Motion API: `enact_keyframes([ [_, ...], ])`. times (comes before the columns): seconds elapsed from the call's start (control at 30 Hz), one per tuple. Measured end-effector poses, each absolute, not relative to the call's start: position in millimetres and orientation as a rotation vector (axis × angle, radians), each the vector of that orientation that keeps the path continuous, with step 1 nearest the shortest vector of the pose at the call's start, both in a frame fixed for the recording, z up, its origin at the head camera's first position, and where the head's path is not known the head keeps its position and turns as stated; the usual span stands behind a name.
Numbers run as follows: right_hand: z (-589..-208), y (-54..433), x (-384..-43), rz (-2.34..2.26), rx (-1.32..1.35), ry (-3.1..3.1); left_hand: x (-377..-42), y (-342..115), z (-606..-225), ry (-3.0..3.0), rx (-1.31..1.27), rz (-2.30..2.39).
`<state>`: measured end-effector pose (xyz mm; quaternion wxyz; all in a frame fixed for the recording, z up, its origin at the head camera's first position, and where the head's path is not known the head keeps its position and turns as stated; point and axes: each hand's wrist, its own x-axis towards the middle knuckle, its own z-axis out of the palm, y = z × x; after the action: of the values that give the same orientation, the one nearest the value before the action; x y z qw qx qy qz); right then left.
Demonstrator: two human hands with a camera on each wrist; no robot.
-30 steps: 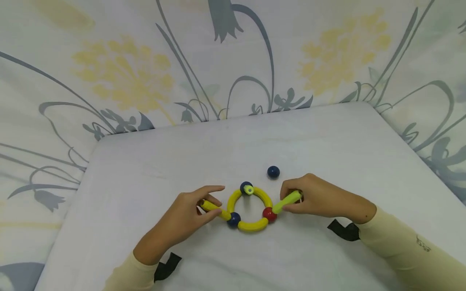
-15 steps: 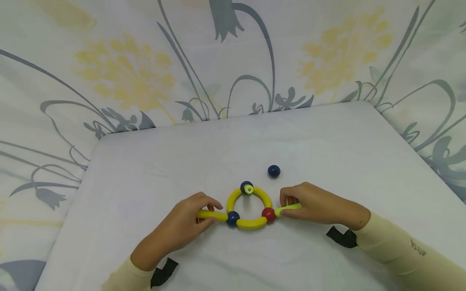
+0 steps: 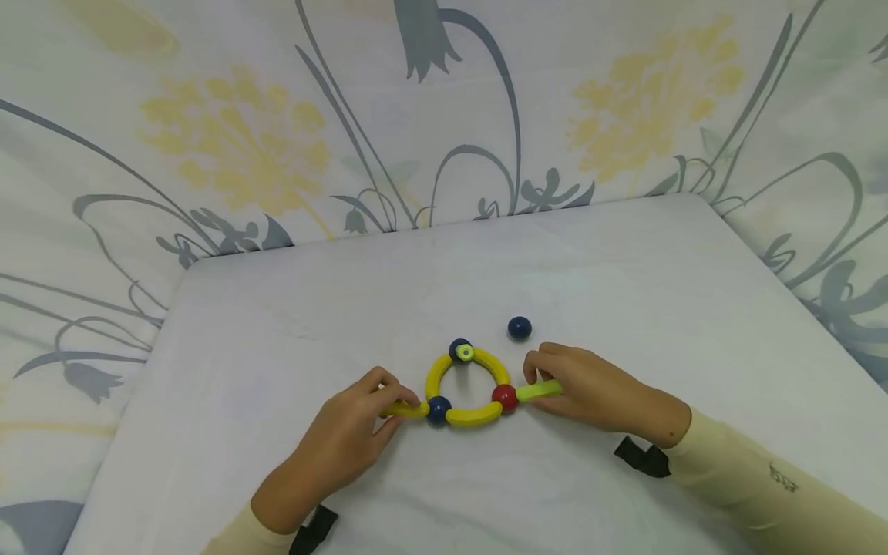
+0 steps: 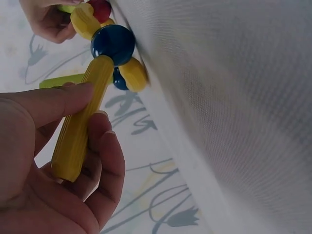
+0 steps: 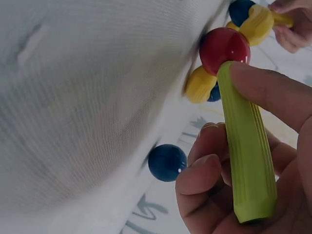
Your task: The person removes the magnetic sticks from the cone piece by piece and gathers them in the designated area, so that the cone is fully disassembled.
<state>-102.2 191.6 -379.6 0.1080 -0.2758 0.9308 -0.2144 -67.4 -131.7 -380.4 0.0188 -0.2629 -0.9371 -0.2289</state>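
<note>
Ring of curved yellow rods (image 3: 475, 417) lies on a white surface (image 3: 312, 308), joined by a red ball (image 3: 505, 398) at its right, a near blue ball (image 3: 438, 410) at its left and a far blue ball (image 3: 455, 346) from which a green stick (image 4: 61, 80) rises. Left of the ring, the left hand (image 3: 354, 424), partly closed, pinches a yellow stick (image 4: 83, 117) touching the near blue ball; right of it, the right hand (image 3: 597, 387), fingers likewise curled, grips a lime stick (image 5: 246, 141) touching the red ball. Beyond the ring, right and apart, rests a loose blue ball (image 3: 519, 328).
</note>
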Motion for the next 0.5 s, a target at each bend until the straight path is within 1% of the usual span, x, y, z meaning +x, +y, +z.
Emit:
enact_keyframes([
  [0.27, -388, 186, -110, -0.609, -0.789, 2.704, -67, -132, -386, -3.002, -0.709, -0.584],
  [0.5, -387, 182, -115, -0.535, -0.768, 2.641, -73, -127, -387, -3.085, -0.762, -0.492],
])
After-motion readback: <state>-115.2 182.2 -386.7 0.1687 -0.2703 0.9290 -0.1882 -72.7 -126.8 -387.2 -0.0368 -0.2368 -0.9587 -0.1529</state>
